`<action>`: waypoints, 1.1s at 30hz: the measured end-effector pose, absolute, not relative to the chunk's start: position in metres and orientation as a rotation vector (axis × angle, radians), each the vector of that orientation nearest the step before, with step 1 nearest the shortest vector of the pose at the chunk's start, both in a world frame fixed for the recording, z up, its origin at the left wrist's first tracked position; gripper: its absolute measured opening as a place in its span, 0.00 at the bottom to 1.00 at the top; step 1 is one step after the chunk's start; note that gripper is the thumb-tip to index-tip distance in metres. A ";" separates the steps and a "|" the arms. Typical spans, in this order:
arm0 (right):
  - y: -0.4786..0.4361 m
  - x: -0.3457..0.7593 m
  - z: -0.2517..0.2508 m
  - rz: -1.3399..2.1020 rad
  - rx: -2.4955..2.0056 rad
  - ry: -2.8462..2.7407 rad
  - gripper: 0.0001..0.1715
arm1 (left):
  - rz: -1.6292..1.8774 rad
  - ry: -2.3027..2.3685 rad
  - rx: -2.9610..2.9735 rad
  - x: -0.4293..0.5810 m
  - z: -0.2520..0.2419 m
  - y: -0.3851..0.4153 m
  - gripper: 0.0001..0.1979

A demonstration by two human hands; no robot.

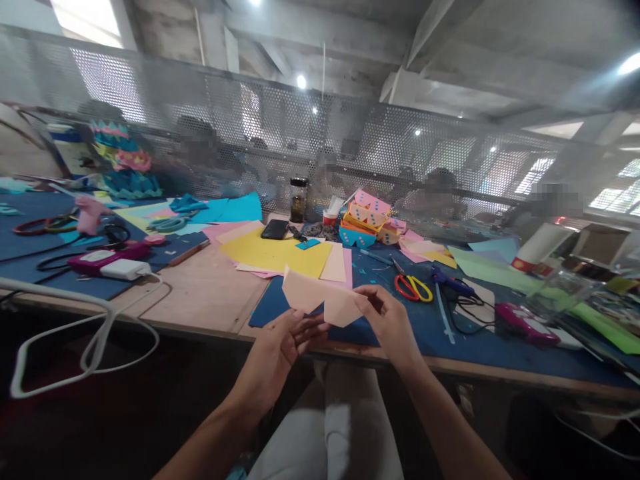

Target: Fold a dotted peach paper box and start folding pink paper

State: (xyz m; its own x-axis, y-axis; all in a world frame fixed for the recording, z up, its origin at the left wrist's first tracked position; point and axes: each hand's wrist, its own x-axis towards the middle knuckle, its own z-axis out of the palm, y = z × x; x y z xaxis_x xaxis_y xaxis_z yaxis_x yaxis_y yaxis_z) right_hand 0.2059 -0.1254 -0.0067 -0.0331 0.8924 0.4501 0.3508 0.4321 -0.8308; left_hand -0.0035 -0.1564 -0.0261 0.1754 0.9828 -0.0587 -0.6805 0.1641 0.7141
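Note:
A pale peach piece of cut paper, with angled edges and a notch in its lower side, is held up above the table's front edge. My right hand pinches its right end between thumb and fingers. Below its left part is my left hand, palm turned upward, with the fingers stretched out and the thumb apart from them. The left thumb tip comes close to the paper's lower edge; whether it touches, I cannot tell. Behind the paper lie yellow sheets stacked over peach and pink ones.
Scissors with red and yellow handles and a blue glue gun lie to the right. A black phone rests on the sheets near a dark bottle. Folded colored paper pieces stand behind. A white cable loops at left.

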 end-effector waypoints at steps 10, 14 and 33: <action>-0.131 0.199 -0.013 0.787 -1.040 -1.422 0.27 | 1.360 0.687 0.607 0.002 -0.024 -0.157 0.15; -0.136 0.198 -0.024 0.758 -1.111 -1.347 0.24 | 1.374 0.685 0.581 0.004 -0.023 -0.157 0.15; -0.146 0.196 -0.030 0.791 -1.198 -1.433 0.25 | 1.341 0.662 0.573 0.013 -0.024 -0.158 0.15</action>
